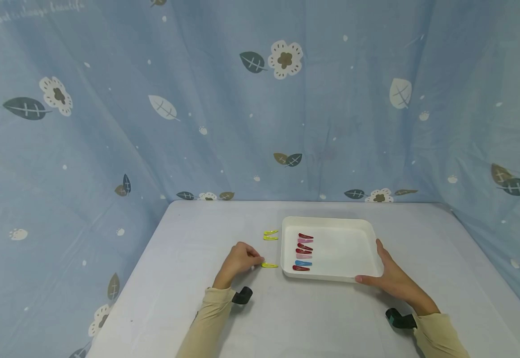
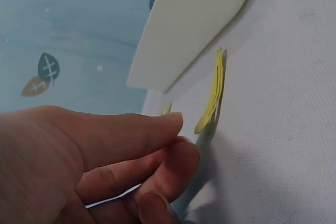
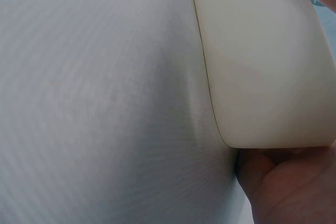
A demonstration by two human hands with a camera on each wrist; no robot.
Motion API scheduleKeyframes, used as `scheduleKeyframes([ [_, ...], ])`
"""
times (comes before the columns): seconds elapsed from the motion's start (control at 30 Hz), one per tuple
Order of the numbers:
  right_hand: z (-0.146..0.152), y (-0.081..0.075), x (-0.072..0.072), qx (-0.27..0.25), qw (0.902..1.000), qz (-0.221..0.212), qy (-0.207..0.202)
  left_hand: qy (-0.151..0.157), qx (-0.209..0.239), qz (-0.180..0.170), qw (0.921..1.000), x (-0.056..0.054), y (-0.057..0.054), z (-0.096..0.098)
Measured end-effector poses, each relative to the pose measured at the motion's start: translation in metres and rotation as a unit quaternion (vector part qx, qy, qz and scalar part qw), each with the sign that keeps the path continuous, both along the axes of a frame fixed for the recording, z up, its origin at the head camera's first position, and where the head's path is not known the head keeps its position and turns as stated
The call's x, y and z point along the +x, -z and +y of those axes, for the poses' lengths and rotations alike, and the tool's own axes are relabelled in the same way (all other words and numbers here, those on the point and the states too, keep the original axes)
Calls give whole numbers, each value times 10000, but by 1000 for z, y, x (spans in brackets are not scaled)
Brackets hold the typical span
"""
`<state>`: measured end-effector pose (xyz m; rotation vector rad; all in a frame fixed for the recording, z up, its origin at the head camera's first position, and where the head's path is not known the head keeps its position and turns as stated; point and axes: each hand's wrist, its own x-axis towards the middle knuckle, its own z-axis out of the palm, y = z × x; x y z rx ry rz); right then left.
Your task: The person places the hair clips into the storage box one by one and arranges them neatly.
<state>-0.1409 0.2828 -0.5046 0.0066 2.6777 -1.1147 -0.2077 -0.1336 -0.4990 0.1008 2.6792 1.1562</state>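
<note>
My left hand point(image 1: 240, 258) is just left of a yellow hair clip point(image 1: 270, 265) lying on the table. In the left wrist view, its fingertips point(image 2: 173, 124) are beside the yellow clip point(image 2: 214, 95) with a small gap, holding nothing. A white tray point(image 1: 331, 277) stands to the right, a column of red, pink and blue hair clips point(image 1: 303, 256) along its left side. My right hand point(image 1: 391, 276) holds the tray by its near right corner, thumb at the front wall and fingers along the right side. The right wrist view shows the tray wall point(image 3: 268, 66) close up.
Two more yellow hair clips point(image 1: 271, 238) lie behind, close to the tray's left wall. A white cloth covers the table point(image 1: 313, 318). Beyond its far edge hangs a blue curtain point(image 1: 224, 124) with leaf and flower prints, also along both sides.
</note>
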Motion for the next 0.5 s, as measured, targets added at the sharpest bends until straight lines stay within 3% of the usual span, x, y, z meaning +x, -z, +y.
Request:
scheduleKeyframes([
  [0.5, -1, 0, 1, 13, 10000, 46, -11, 127, -150, -111, 9997, 3, 0, 1],
])
